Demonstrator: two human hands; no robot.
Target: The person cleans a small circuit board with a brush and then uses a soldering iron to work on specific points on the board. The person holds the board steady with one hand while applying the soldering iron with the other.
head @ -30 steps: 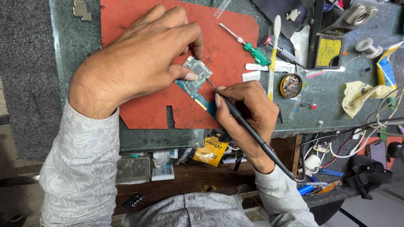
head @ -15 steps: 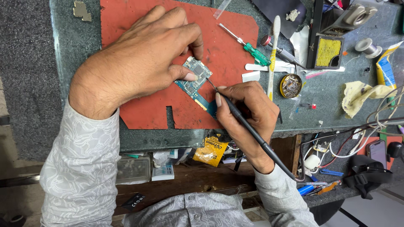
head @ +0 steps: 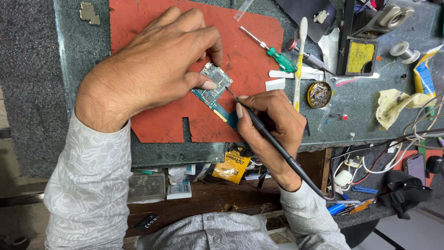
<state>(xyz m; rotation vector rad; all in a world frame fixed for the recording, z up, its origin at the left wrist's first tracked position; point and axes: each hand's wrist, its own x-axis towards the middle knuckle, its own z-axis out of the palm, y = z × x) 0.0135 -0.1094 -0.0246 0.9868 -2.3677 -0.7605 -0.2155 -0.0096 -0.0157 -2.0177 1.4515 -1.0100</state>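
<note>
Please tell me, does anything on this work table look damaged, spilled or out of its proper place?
The red mat has notches cut along its near edge and looks worn. A crumpled yellowish cloth lies loose at the right, beside tangled cables. The circuit board under the left hand shows no visible damage.

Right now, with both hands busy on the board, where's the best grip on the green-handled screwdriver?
Probably the green handle, taken from above with fingers across its width. The screwdriver lies flat on the red mat's right edge, thin shaft pointing up-left, handle toward the toothbrush. The handle is its thickest part and looks free on its near side; the toothbrush crowds its right, so come from the left or above.
</note>
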